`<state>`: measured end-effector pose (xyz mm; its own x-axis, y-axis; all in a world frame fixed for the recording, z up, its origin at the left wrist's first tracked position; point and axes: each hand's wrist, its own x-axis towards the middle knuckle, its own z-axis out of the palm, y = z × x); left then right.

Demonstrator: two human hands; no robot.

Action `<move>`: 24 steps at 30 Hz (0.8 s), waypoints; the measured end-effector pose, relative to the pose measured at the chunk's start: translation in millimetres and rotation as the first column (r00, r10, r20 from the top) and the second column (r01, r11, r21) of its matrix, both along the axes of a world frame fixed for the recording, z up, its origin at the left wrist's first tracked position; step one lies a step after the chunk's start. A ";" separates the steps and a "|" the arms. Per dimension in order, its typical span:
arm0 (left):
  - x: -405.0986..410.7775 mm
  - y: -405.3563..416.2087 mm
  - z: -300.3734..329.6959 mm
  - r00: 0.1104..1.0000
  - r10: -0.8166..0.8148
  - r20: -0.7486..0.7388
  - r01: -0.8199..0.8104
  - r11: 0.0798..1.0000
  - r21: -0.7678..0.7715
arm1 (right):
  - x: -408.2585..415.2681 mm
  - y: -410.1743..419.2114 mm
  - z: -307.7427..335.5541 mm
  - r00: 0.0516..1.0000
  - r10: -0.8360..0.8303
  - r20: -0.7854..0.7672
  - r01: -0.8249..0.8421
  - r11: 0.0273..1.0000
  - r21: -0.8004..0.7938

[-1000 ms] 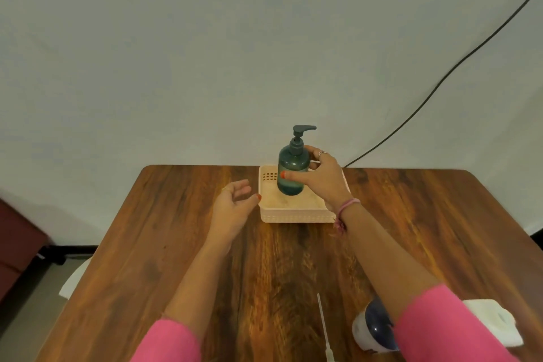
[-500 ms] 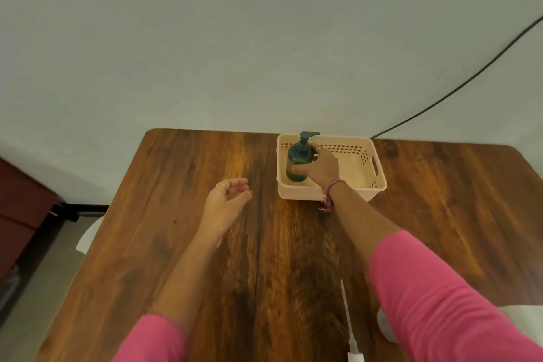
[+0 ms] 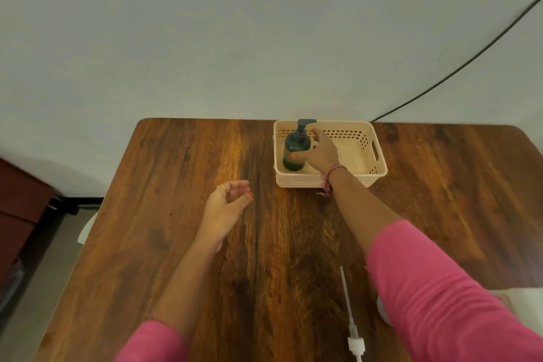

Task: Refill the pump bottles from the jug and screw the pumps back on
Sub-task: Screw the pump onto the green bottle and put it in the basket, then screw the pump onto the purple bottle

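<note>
A dark green pump bottle (image 3: 295,150) with its pump screwed on stands upright in the left end of a cream plastic basket (image 3: 379,161) at the table's far edge. My right hand (image 3: 318,153) wraps round the bottle's right side, thumb across its front. Over the bare wood to the left of the basket, my left hand (image 3: 227,203) hovers with fingers loosely curled, holding nothing. A loose white pump with its long dip tube (image 3: 349,311) lies on the table near me. My right sleeve hides most of a white object (image 3: 382,308) behind it.
The wooden table (image 3: 176,214) stretches wide on both sides of my arms. A black cable (image 3: 458,67) runs down the wall behind the basket. A dark red cabinet (image 3: 20,209) stands on the floor to the left.
My right hand has lowered the green bottle into the basket's left end. The camera view has shifted, showing the whole basket. My left hand stayed beside it.
</note>
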<state>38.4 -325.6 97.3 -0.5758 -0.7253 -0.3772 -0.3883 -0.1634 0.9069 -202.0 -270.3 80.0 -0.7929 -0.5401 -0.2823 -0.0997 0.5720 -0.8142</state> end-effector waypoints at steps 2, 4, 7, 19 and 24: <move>-0.2 6.0 2.8 1.000 -0.010 -0.009 0.010 1.000 -0.002 | 6.6 8.4 11.3 0.991 -0.132 0.006 0.132 0.987 -0.094; 1.4 14.2 5.7 1.000 -0.025 -0.015 0.025 1.000 -0.003 | 21.4 23.6 25.9 0.973 -0.230 0.025 0.231 0.955 -0.188; 5.5 30.9 10.3 0.999 -0.041 -0.033 0.041 0.999 0.001 | 51.6 55.7 39.1 0.970 -0.243 0.019 0.238 0.928 -0.288; 23.9 122.6 -4.8 0.996 -0.090 0.016 0.089 0.995 0.054 | 159.7 257.5 -20.4 0.851 0.438 -0.289 -0.444 0.895 0.050; 17.4 155.7 -9.5 0.995 -0.094 0.033 0.092 0.995 0.045 | 157.2 314.4 -43.4 0.376 0.864 -0.335 -0.661 0.504 0.557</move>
